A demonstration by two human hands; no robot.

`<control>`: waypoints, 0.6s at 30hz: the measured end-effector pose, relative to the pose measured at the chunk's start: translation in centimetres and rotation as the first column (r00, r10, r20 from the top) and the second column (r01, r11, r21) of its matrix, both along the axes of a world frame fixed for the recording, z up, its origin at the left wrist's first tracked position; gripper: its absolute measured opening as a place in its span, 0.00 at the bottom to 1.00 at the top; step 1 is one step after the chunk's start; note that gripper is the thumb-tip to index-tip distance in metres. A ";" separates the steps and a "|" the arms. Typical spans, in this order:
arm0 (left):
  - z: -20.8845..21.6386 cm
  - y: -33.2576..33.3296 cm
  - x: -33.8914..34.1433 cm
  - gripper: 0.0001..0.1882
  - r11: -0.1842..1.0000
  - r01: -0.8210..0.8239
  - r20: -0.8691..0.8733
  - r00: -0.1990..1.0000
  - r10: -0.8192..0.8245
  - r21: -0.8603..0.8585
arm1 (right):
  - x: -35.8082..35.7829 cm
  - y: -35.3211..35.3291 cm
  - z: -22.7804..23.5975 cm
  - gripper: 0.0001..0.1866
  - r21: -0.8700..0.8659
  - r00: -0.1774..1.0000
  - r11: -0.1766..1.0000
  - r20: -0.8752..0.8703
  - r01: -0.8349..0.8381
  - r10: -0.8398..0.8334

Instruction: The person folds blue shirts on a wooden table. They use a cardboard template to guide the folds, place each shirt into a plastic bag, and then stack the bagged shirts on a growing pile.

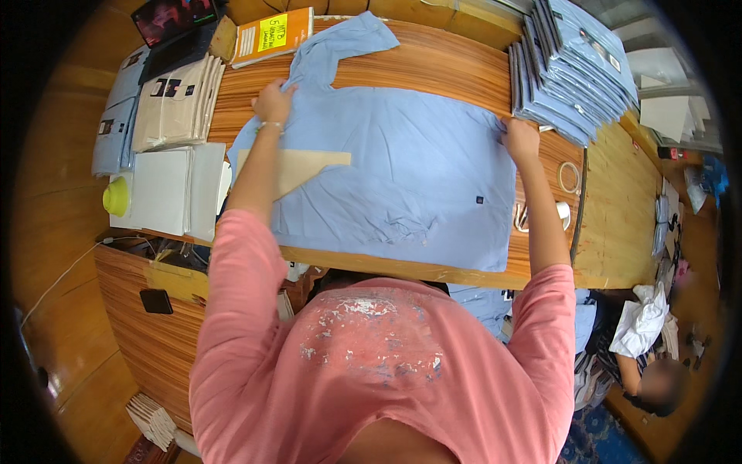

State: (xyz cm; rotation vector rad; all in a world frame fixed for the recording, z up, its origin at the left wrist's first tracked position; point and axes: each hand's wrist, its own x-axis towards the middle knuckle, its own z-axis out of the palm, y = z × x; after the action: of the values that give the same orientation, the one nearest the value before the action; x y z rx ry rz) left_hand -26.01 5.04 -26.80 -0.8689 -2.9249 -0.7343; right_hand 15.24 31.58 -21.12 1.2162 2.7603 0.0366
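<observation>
A light blue shirt lies spread across the wood-grain table, its body sideways and one sleeve reaching toward the far edge. At its left, near the base of that sleeve, my left hand pinches the cloth. My right hand is closed on the far right corner of the shirt, by the hem. A cream card rests on the shirt's left part, partly behind my left forearm. The near side of the cloth is wrinkled, and a small dark label shows near the right end.
Packed blue shirts are stacked at the far right. Beige packed garments, white sheets and a lime-green round object sit on the left. A laptop stands behind them. A tape roll lies right. Another person is at lower right.
</observation>
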 end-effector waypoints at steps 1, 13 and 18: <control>0.1 -1.3 -1.1 0.25 0.999 0.010 0.091 0.996 -0.012 0.031 | 0.6 -0.8 1.0 0.12 -0.045 0.997 0.999 -0.079 0.013 -0.017; 4.6 -20.4 14.2 0.16 0.831 0.139 0.022 0.984 -0.179 0.539 | 19.0 -16.3 -2.0 0.15 -0.728 0.486 0.684 -0.618 -0.055 -0.619; 7.4 -15.6 18.6 0.17 0.645 0.764 0.029 0.645 -0.764 -0.020 | 17.8 -17.2 -1.5 0.14 -0.855 0.376 0.515 -0.495 -0.052 -0.783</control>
State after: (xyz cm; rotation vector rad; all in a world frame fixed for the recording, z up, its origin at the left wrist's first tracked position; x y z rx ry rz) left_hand -7.37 -10.60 -19.39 -2.1697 -2.4757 -0.6795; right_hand 33.04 14.40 -22.65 1.8654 2.1829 -2.2027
